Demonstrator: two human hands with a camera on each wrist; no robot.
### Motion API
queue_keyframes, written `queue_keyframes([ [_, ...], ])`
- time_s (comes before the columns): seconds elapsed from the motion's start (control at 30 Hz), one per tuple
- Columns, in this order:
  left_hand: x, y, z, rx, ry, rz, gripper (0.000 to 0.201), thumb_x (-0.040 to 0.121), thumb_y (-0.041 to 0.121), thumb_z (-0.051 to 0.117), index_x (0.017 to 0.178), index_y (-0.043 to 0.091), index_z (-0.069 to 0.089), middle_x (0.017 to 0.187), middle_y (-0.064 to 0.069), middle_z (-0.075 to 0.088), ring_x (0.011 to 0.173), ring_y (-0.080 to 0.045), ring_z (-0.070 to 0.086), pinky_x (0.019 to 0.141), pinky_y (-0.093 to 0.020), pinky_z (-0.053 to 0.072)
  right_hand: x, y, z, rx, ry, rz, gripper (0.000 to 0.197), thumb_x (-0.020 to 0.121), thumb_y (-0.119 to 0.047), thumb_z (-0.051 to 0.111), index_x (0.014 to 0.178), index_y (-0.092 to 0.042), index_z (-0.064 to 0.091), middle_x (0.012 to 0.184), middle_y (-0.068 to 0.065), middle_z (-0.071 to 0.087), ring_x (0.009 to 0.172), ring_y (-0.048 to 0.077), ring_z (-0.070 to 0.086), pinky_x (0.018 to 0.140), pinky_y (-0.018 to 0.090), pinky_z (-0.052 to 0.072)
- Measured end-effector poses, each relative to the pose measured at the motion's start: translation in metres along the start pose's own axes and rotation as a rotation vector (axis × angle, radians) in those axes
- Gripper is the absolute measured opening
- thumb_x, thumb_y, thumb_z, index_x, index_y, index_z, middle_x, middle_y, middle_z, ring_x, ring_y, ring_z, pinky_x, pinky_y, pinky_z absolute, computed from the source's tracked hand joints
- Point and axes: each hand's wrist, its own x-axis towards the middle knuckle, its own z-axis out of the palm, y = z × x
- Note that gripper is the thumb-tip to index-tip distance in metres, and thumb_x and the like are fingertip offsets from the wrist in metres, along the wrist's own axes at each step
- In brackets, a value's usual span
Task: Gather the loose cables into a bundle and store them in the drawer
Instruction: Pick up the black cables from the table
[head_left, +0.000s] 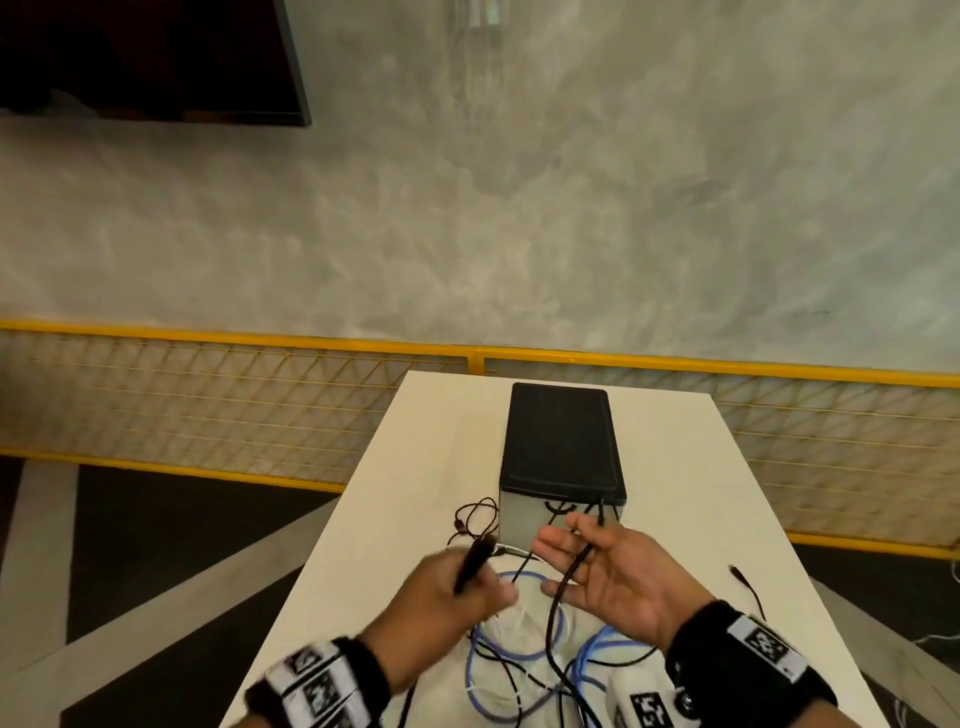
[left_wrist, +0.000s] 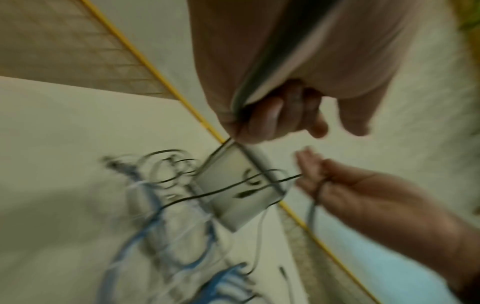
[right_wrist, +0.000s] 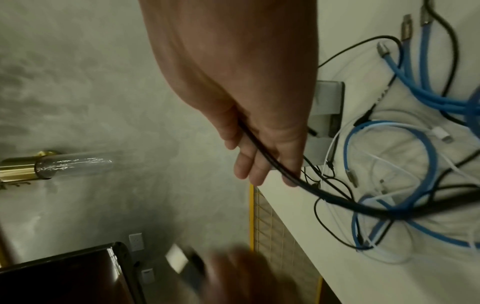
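A tangle of blue, white and black cables (head_left: 519, 660) lies on the near part of the white table (head_left: 701, 493). Behind it stands a small drawer box (head_left: 561, 441) with a black top and a grey front, drawer closed. My left hand (head_left: 462, 587) is blurred and grips a thick black cable end in its fist (left_wrist: 272, 119). My right hand (head_left: 597, 566) is palm up in front of the box, and a black cable (right_wrist: 275, 166) is threaded between its nearly straight fingers (right_wrist: 249, 164) and hangs down into the tangle (right_wrist: 389, 164).
One black cable end (head_left: 737, 574) lies apart on the table's right side. A yellow mesh fence (head_left: 208, 400) runs behind the table below a grey wall. A dark screen (head_left: 145, 57) hangs at the upper left.
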Motion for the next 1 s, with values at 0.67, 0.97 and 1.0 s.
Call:
queue_keyframes([
  [0.67,-0.005,-0.025,0.013,0.39,-0.603,-0.1,0.006,0.081,0.021,0.077,0.081,0.02,0.071,0.076,0.011,0.064,0.07,-0.002,0.058,0.073,-0.021,0.047,-0.007,-0.005,-0.005,-0.018,0.012,0.027,0.018,0.101,-0.02,0.042,0.097,-0.013,0.058,0.087,0.012,0.075,0.082,0.025,0.076,0.078,0.049,0.056],
  [0.97,0.002,-0.01,0.001,-0.176,-0.111,-0.189,0.017,0.091,0.021,0.066,0.079,0.017,0.054,0.055,0.006,0.035,0.044,-0.008,0.027,0.041,-0.021,0.021,-0.032,0.025,-0.017,-0.328,-0.098,0.1,0.004,0.094,-0.019,0.056,0.096,-0.016,0.058,0.085,0.012,0.07,0.082,0.027,0.07,0.066,0.035,0.052],
  [1.0,0.007,-0.004,-0.003,-0.282,-0.046,-0.193,0.018,0.094,0.021,0.062,0.079,0.015,0.053,0.056,0.005,0.031,0.044,-0.008,0.023,0.042,-0.021,0.017,-0.036,0.03,-0.023,-0.402,-0.101,0.108,0.005,0.093,-0.02,0.058,0.096,-0.016,0.059,0.088,0.012,0.07,0.083,0.026,0.069,0.065,0.034,0.051],
])
